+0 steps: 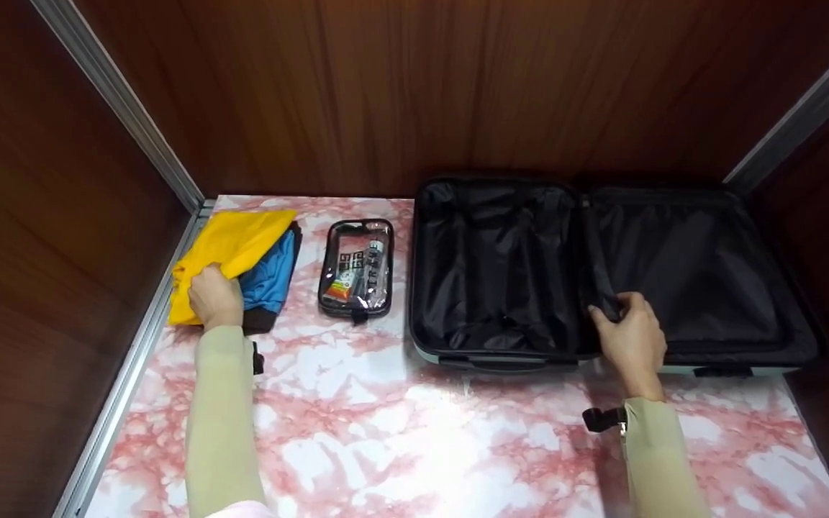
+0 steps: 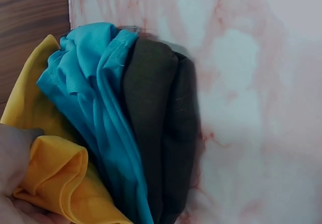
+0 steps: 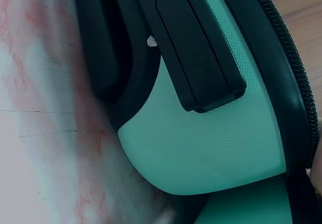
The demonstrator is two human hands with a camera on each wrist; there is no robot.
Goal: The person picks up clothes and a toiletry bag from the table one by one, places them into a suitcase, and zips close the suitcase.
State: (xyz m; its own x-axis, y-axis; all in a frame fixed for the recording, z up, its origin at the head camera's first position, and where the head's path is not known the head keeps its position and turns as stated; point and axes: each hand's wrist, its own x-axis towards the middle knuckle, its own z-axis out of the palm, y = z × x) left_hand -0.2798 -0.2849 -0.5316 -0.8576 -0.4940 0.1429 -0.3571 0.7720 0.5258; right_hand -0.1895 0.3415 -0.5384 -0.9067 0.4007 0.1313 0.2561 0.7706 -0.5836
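Apparently you're at picking-up step: left hand [image 1: 216, 298] pinches yellow garment [image 1: 242, 237] atop blue garment [image 1: 270, 267], left of clear pouch [image 1: 357, 267]; right hand [image 1: 634, 341] pinches black divider [image 1: 601, 270] of open suitcase [image 1: 429, 349]. Next move likely calls for gathering loose folds.

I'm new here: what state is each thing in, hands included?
Suitcase: open, lying flat
Clear pouch: looks closed, contents visible
Yellow cloth: gripped, bunched
Blue cloth: rumpled, partly covered
Dark cloth: folded, partly covered
Left hand: gripping yellow cloth
Right hand: gripping black fabric near suitcase's middle
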